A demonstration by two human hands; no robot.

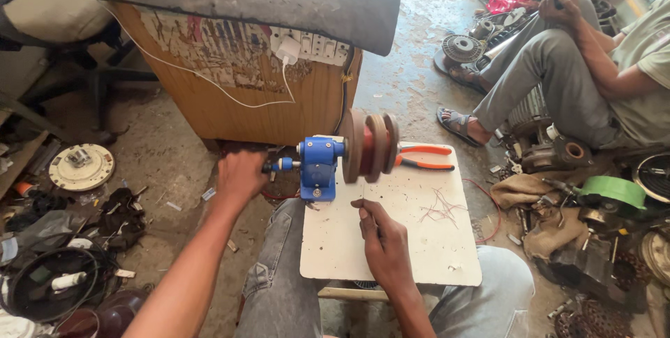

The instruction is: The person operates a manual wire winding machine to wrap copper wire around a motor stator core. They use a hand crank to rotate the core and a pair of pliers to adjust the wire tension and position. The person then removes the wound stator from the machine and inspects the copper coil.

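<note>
Blue hand-crank winder (319,163) sits clamped at the near-left edge of the white board (433,254), which rests across the person's knees. On its shaft: a stack of brown wooden discs (370,146) w/ a reddish core between them, looks like copper wire already on there, so winding seems partway, how many turns I can't tell. Left hand (241,174) is fisted around the crank handle off the board's left side, fingers closed tight on it. Right hand (384,240) rests on the board just below the discs, thumb & forefinger pinched together, prob. guiding a thin wire, too fine to see. Loose red wire scraps (440,205) lie on the board to the right; orange-handled pliers (422,156) sit at the far edge, untouched. Beyond: wooden cabinet (244,101) w/ a power strip & white cable, dirty concrete floor (405,73), fan parts & motor bits scattered both sides. Another person (593,66) sits at right, hands raised around a small object.
</note>
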